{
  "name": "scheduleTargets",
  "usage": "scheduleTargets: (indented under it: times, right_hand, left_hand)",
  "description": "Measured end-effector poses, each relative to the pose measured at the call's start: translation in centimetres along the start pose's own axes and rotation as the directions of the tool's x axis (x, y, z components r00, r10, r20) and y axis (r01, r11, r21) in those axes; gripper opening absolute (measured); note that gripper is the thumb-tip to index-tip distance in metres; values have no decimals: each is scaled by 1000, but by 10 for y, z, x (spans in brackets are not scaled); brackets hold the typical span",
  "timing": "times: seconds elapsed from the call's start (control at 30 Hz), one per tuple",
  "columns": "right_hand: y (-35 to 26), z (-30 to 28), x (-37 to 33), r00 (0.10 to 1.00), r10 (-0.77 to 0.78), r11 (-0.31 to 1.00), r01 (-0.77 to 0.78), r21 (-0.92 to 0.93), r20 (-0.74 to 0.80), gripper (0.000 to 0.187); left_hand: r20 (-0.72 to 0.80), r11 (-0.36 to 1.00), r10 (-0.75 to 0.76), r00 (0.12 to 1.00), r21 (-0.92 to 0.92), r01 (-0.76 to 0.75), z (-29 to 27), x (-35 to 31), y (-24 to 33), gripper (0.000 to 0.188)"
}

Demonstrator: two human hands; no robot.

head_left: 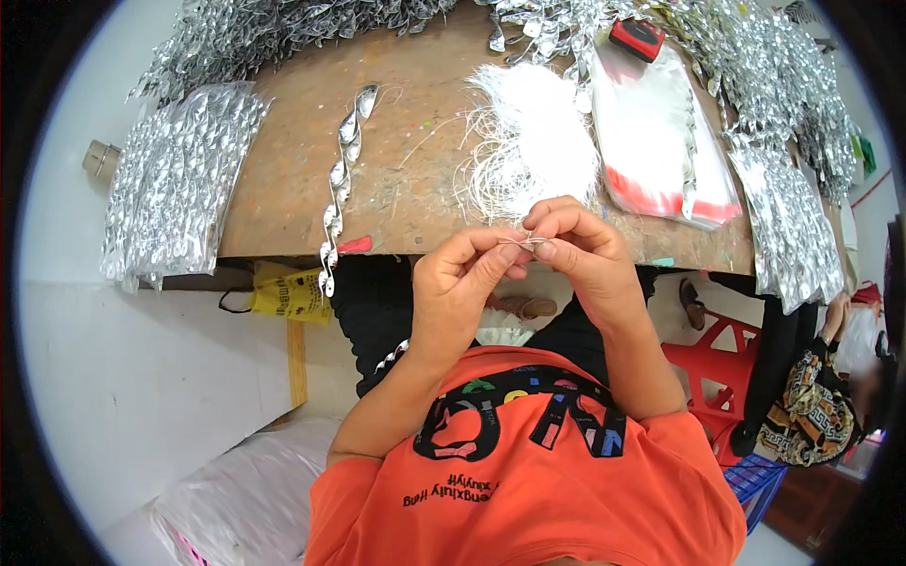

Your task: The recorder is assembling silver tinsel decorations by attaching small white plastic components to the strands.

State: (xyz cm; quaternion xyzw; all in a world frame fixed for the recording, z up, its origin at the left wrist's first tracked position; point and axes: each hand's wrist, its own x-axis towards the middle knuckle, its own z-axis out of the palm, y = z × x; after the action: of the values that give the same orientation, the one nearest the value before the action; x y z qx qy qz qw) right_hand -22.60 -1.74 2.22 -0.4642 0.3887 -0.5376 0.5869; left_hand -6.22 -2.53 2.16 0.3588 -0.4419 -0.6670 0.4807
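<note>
Two bare hands meet just off the near edge of a brown worktable (293,179). The left hand (448,283) and right hand (590,259) each pinch thin white string (528,241) between thumb and fingers, fingertips almost touching, above the lap of a person in an orange shirt (566,481).

The tabletop is worn and flecked with colour. On its left part, a twisted silver strip (337,174) runs front to back, its lower end hanging over the near edge beside a red scrap (356,245). A loose heap of white strings (538,141) lies just beyond the hands. To its right are clear bags (642,123) with red edges, a red-and-black device (637,40) on top. Silver spirals (293,33) crowd the far edge; bagged ones (189,170) drape over the left side.

Around the table: a pale wall panel (142,358) at left, a yellow bag (291,296) beneath the tabletop, a red stool (717,363) at right, and another person in patterned clothing (802,415) beyond it.
</note>
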Motion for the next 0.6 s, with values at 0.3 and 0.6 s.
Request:
scheduleTargets:
  times: [0.3,0.6]
  right_hand:
    - [-3,1,-1,999,-19,998,20,-55,27,7]
    - [-22,5,5,928,-350,665,344,-663,130,13]
  left_hand:
    - [13,1000,3,1000,4,-3,-2,1,-3,13]
    - [55,820,331,942,477,-317,1,3,-6,6]
